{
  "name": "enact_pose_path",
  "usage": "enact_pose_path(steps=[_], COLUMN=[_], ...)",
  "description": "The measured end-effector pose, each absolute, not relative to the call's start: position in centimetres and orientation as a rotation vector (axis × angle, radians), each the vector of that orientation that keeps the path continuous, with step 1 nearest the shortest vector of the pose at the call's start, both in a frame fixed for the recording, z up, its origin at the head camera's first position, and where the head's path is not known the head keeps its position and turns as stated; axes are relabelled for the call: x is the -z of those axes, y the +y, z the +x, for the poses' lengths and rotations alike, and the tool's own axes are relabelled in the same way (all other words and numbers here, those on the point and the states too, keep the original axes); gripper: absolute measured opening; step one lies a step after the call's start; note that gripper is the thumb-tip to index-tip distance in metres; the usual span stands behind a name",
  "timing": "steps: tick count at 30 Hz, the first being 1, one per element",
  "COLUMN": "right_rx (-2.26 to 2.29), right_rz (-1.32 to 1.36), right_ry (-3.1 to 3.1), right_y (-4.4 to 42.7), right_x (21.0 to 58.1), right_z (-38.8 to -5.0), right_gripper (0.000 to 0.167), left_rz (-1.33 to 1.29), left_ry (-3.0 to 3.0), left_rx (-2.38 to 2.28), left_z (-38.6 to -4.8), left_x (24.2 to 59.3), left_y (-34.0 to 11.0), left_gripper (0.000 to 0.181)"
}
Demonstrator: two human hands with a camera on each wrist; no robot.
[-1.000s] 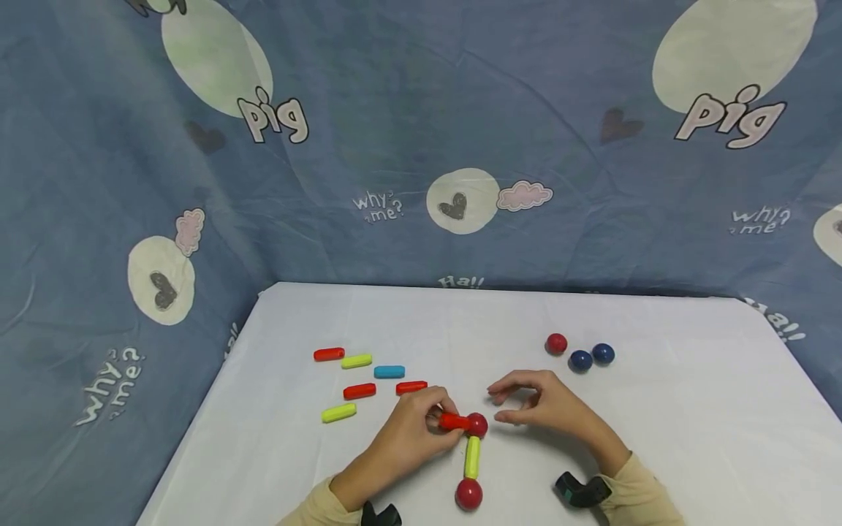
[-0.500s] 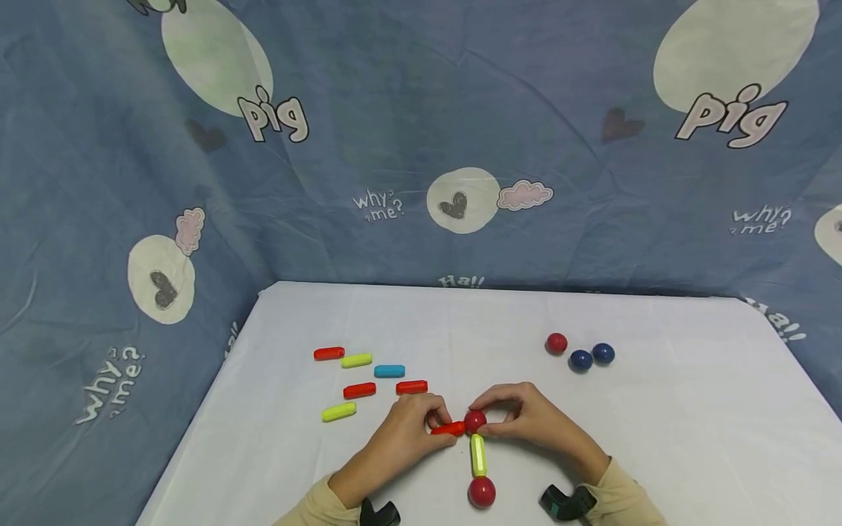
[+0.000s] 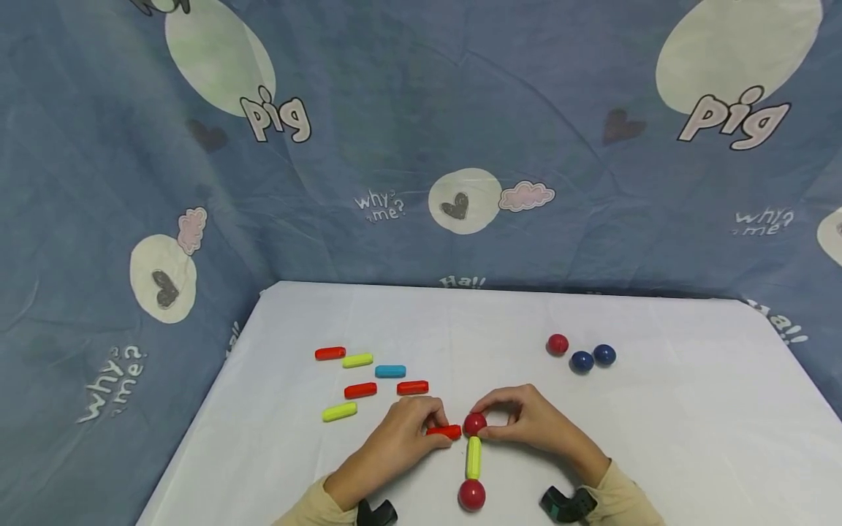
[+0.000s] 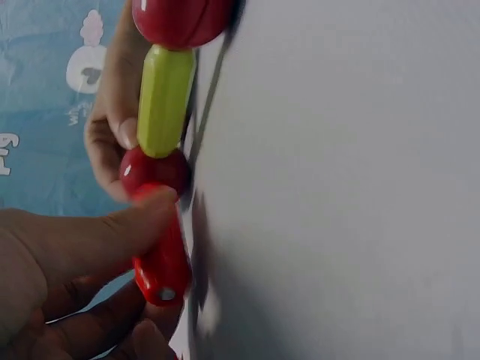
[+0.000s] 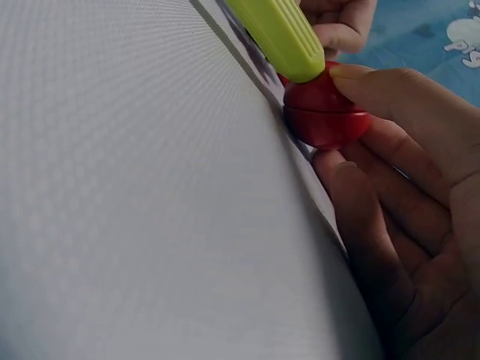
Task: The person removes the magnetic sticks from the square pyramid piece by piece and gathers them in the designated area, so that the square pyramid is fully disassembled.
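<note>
My left hand (image 3: 404,432) pinches a red stick (image 3: 444,432) between thumb and fingers, a small hole showing in its end (image 4: 166,293) in the left wrist view. Just right of the stick's tip, across a narrow gap in the head view, is a red ball (image 3: 475,424). Thumb and fingers of my right hand (image 3: 534,422) grip that ball. A yellow-green stick (image 3: 473,458) joins it to a second red ball (image 3: 471,495) nearer the person. In the right wrist view, the ball (image 5: 322,112) has a groove around it and the yellow-green stick (image 5: 279,34) meets it.
Loose red sticks (image 3: 360,391), yellow-green sticks (image 3: 339,412) and a blue stick (image 3: 391,371) lie left on the white table (image 3: 276,467). Farther back on the right are a red ball (image 3: 557,345) and two dark blue balls (image 3: 582,361). A patterned blue cloth (image 3: 368,248) hangs behind.
My right hand has come in from the right and taken hold of the upper red ball. The red stick, touching that ball earlier, has shifted slightly left with my left hand.
</note>
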State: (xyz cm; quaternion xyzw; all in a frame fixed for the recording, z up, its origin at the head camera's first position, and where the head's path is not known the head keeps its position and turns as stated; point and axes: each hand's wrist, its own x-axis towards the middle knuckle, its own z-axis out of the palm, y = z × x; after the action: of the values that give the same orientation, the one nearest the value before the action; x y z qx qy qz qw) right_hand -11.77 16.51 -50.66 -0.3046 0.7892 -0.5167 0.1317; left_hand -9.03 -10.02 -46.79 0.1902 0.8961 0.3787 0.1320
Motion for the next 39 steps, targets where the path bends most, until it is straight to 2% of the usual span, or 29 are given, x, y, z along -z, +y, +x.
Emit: enact_pose_path(steps=[13, 26, 32, 35, 39], right_rx=[1.521, 1.521, 1.520, 1.521, 1.527], right_rz=[-0.833, -0.824, -0.845, -0.849, -0.862], right_ry=[2.271, 2.265, 2.245, 2.249, 2.258], right_y=[16.7, 16.6, 16.6, 16.6, 16.6], right_x=[50.8, 50.7, 50.6, 50.6, 50.7], right_z=[-11.7, -11.8, -11.9, -11.8, -11.8], right_gripper=[0.029, 0.026, 0.029, 0.028, 0.027], left_rz=[0.371, 0.351, 0.445, 0.517, 0.506], left_ry=[2.872, 2.942, 2.896, 2.745, 2.532], left_rx=[-0.896, -0.835, -0.917, -1.006, -1.044], left_z=[-9.5, -9.7, -8.7, -8.1, -7.6], left_x=[45.7, 45.8, 44.8, 44.8, 45.5], left_y=[-14.5, -15.0, -13.8, -12.2, -9.8], left_gripper=[0.025, 0.028, 0.029, 0.024, 0.029])
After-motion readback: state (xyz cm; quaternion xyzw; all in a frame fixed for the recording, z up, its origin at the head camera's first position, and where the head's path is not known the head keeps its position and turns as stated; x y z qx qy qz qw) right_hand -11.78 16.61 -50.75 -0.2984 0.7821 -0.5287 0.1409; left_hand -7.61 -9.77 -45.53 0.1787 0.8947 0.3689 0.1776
